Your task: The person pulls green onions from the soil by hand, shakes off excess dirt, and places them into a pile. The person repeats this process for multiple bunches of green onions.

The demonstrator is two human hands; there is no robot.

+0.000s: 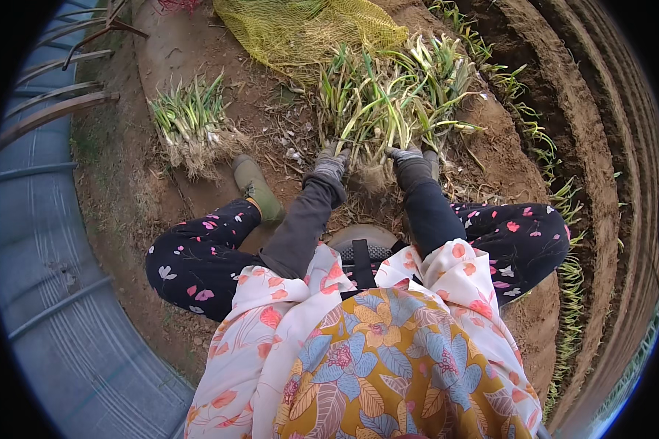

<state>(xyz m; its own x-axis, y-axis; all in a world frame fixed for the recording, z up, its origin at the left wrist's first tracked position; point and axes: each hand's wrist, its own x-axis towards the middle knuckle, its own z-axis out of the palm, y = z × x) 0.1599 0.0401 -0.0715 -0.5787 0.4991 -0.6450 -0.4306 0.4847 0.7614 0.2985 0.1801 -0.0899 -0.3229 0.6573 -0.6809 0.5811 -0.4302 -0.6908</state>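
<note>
A large loose heap of green, onion-like plants with roots (387, 104) lies on the soil in front of me. At the heap's near left edge is my left hand (332, 162), in a worn grey glove, its fingers against the stems. My right hand (409, 163), gloved too, touches the near right part of the heap. Stems and leaves cover the fingertips of both hands, so their grip is not plain. Between the hands hang pale brown roots (374, 175). A smaller, neater bunch of the same plants (195, 123) lies to the left, roots towards me.
A yellow mesh net bag (307, 38) lies behind the heap. My green boot (257, 186) stands left of my left hand. Plastic sheeting on a frame (49, 230) borders the left side, with curved metal bars (60, 107) above. Planted rows (571, 263) and soil ridges run along the right.
</note>
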